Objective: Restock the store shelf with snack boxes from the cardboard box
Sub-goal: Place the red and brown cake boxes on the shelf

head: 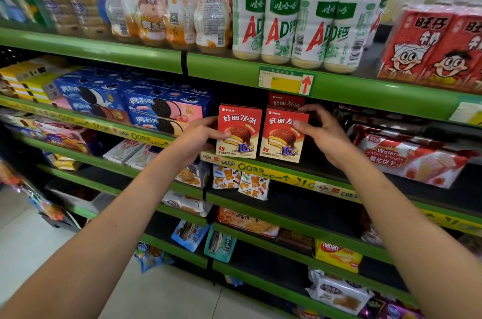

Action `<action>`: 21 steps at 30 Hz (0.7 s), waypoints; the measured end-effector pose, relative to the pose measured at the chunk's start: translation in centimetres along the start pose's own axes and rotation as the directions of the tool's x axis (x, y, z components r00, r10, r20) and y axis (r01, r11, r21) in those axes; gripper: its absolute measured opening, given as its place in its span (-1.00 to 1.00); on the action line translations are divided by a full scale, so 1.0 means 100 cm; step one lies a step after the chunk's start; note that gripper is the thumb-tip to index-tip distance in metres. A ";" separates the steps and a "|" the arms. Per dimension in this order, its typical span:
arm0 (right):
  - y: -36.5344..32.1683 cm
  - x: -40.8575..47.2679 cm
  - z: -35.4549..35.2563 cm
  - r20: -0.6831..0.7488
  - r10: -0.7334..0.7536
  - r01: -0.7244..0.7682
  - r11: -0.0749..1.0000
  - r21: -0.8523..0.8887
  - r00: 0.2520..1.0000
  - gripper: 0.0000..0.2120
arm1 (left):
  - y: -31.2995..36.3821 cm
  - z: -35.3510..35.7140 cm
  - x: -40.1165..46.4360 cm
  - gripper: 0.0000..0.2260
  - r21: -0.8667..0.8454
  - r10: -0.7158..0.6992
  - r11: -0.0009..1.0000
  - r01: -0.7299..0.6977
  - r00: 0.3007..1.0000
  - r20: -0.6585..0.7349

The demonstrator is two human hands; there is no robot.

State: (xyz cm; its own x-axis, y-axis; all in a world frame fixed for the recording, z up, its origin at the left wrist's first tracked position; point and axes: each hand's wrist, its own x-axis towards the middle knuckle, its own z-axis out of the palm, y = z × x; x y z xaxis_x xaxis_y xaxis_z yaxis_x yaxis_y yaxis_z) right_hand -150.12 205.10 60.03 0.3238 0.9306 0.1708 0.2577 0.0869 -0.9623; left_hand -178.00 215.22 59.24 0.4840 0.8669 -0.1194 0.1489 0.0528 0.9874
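On the green store shelf [146, 57], under the white AD milk bottles [294, 18] and right of the blue Oreo boxes [167, 107], two red chocolate-pie snack boxes stand upright side by side. The left hand [198, 138] curls its grip round the left snack box [238, 130]; the right hand [323, 133] pinches the right snack box [283, 134], behind which a third red box [285, 102] shows.

A tall rack of green shelves [146, 56] fills the view, with black boards between the green edges. Yellow strips [276, 171] run along some edges. A yellow price tag [286, 81] with a red arrow sits up high. The floor [34, 248] has pale tiles.
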 end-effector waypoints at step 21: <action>0.013 0.020 0.022 -0.212 -0.081 -0.013 0.913 -0.409 0.974 -0.50 | 0.024 0.025 0.013 -0.37 0.353 0.096 0.932 -0.080 0.995 -0.028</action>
State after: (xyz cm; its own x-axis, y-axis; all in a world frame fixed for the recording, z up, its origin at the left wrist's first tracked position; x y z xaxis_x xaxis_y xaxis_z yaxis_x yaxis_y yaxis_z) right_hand -151.12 207.82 58.69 0.4877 0.8238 0.2891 0.6029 -0.0782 -0.7940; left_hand -174.90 215.22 61.23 0.4717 0.8815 -0.0214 0.4044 -0.1947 0.8936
